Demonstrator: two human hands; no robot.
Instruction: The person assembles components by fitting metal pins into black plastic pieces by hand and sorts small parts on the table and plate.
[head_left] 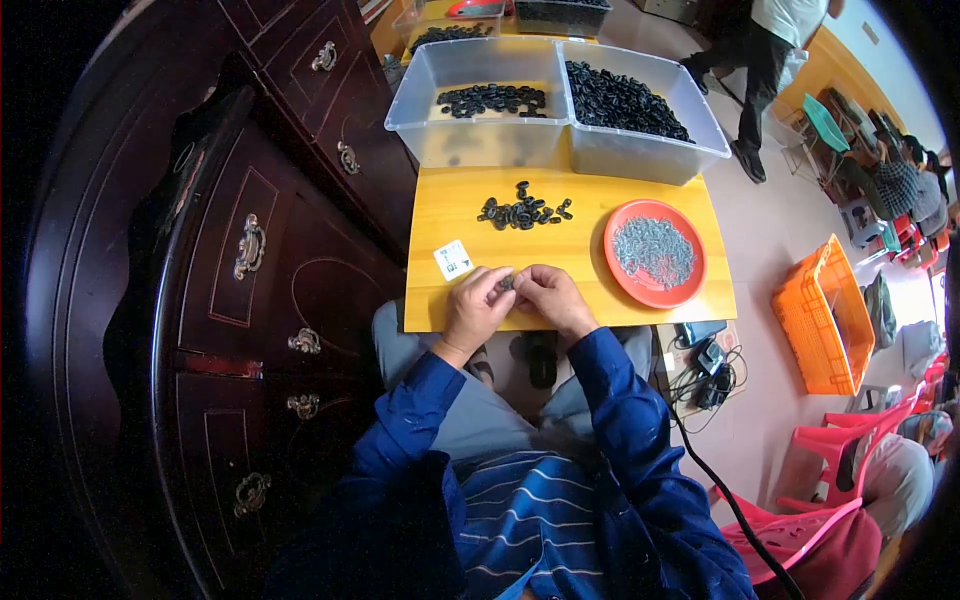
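At the centre of the frame we record the left hand and the right hand drawn together at the near edge of the yellow wooden bench, fingers curled in and pinching one small dark piece between them — it sits right where the fingertips meet, too small for us to tell its shape, and held low over the bench edge, we judge, so both hands can steady against the wood. Just above the hands, mid-bench, lies a loose pile of black ring-like parts, near enough to pick from without stretching. To the right of centre an orange round plate holds a heap of small grey metal bits, beside the right hand's side of the bench. A small white card lies flat just left of the hands. Along the top of the frame two clear plastic tubs stand touching — the left tub thinly stocked with black parts, the right tub heaped with them — set at the far edge as bulk stock, it seems. A dark carved cabinet fills the left of the frame; an orange crate sits on the floor at the right.
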